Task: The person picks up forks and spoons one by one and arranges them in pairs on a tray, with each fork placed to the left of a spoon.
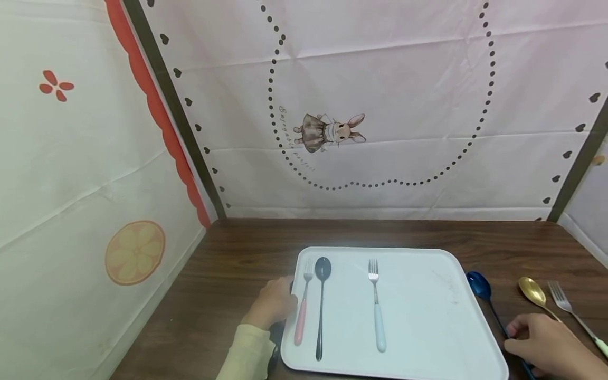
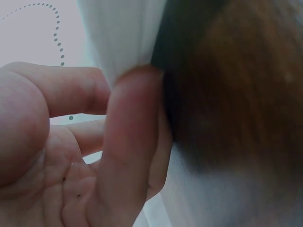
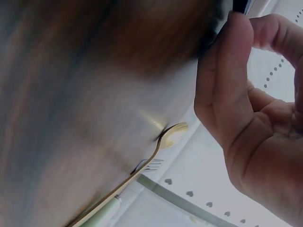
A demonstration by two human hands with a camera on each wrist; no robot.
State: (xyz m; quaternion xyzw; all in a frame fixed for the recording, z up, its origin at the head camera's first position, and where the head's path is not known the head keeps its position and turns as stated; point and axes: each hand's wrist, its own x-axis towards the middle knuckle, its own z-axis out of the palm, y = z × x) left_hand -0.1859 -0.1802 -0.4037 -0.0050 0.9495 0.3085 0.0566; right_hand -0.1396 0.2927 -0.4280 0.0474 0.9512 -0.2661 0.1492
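Left hand point(image 1: 272, 303), fingers bent, at left edge of white tray point(image 1: 427, 306); pinch or mere contact, cannot tell. On tray: pink-handled fork point(image 1: 300, 322), dark spoon point(image 1: 323, 269), pale-blue-handled fork point(image 1: 380, 324). Right of tray, on table point(image 1: 228, 285): blue spoon point(image 1: 480, 287), handle pinched between thumb and fingertips of right hand point(image 1: 546, 338); gold spoon point(image 1: 533, 292); green-handled fork point(image 1: 563, 303).

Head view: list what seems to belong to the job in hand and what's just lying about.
Likely part of the job:
tray, held by the left hand
blue spoon, held by the right hand
pink fork, dark spoon and pale blue fork, on the tray

Apparently just lying about:
gold spoon
green-handled fork
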